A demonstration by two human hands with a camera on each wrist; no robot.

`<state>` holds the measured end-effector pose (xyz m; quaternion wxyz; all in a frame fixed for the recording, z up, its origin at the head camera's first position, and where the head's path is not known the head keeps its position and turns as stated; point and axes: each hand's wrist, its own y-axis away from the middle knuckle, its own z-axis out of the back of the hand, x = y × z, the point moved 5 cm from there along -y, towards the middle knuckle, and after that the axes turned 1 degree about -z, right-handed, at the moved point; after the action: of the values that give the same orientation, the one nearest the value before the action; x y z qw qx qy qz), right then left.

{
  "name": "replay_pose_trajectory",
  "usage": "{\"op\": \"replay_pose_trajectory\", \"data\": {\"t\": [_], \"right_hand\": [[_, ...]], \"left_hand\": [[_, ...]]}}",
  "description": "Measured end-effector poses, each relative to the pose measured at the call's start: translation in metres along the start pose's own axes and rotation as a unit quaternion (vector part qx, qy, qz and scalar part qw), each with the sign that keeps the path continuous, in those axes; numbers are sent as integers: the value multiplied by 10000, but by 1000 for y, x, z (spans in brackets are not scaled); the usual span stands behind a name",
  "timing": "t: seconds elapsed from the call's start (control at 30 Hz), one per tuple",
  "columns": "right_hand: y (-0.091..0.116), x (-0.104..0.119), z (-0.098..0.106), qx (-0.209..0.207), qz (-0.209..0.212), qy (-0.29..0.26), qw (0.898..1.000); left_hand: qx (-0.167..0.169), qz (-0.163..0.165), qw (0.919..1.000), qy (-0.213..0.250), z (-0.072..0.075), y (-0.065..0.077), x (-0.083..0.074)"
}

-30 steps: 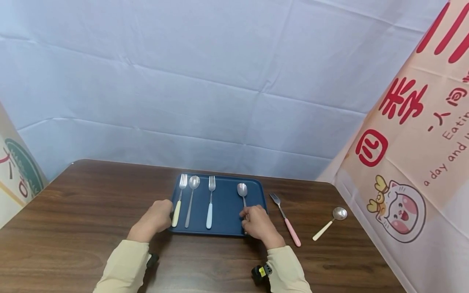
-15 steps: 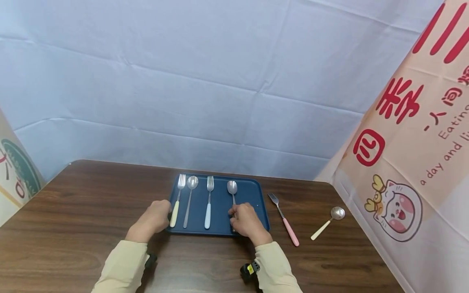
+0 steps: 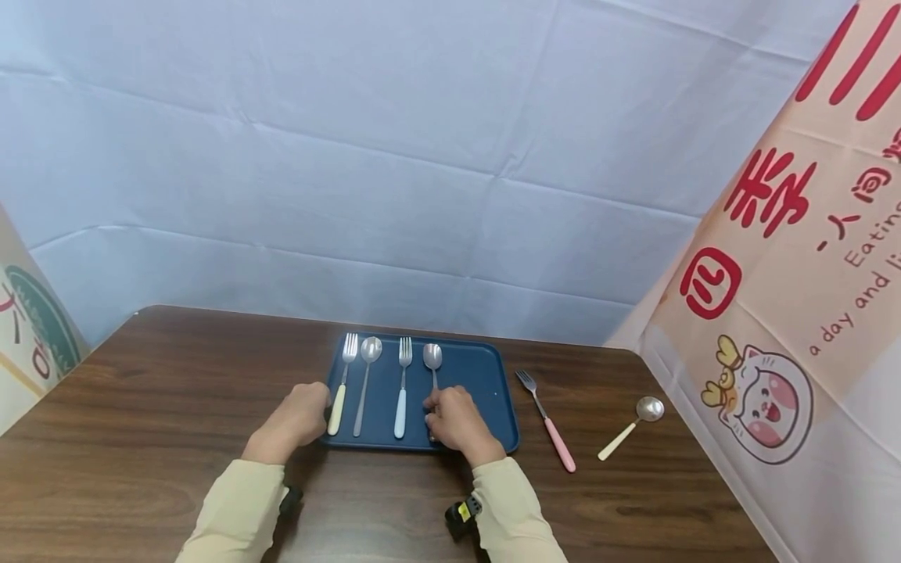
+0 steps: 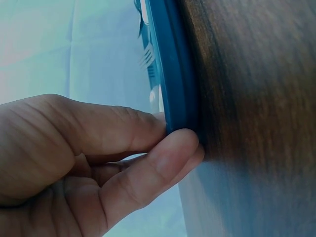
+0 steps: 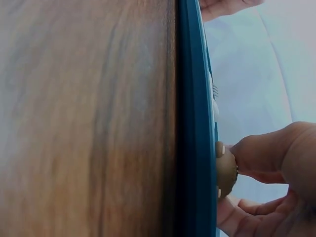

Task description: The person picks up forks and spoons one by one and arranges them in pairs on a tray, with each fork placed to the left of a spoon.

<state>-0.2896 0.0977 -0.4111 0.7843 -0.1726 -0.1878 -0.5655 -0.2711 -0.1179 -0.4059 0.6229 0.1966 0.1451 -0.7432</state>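
A dark blue tray (image 3: 479,383) lies on the wooden table. My left hand (image 3: 299,418) pinches its front left corner between thumb and fingers, seen close in the left wrist view. My right hand (image 3: 457,422) holds the handle of a metal spoon (image 3: 432,356) over the tray, bowl pointing away. The right wrist view shows a tan, rounded handle end (image 5: 226,170) between its thumb and fingers. Left of this spoon on the tray lie a blue-handled fork (image 3: 402,391), a plain metal spoon (image 3: 367,375) and a yellow-handled fork (image 3: 342,383), roughly side by side.
On the table right of the tray lies a pink-handled fork (image 3: 549,422). Further right is a spoon with a cream handle (image 3: 633,426). A pale cloth (image 3: 352,156) hangs behind the table, and a printed banner (image 3: 760,313) hangs along the right side.
My right hand has slid the spoon leftward across the tray, from near its right side to beside the blue-handled fork. The left hand has stayed at the tray corner.
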Motion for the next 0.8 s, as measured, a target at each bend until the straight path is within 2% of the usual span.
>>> {"op": "replay_pose_trajectory", "data": {"t": [0.17,0.6,0.8], "right_hand": [[-4,4,-3,-23,-1,19,10000],[-8,6,-7,199,-248,29,9995],[-9,7,-8,201,-229,56,9995]], "left_hand": [[19,121,9999,33,-1,-2,2],[12,47,9999,-88,-3,-2,3],[33,40,10000,-52,-3,-2,3]]}}
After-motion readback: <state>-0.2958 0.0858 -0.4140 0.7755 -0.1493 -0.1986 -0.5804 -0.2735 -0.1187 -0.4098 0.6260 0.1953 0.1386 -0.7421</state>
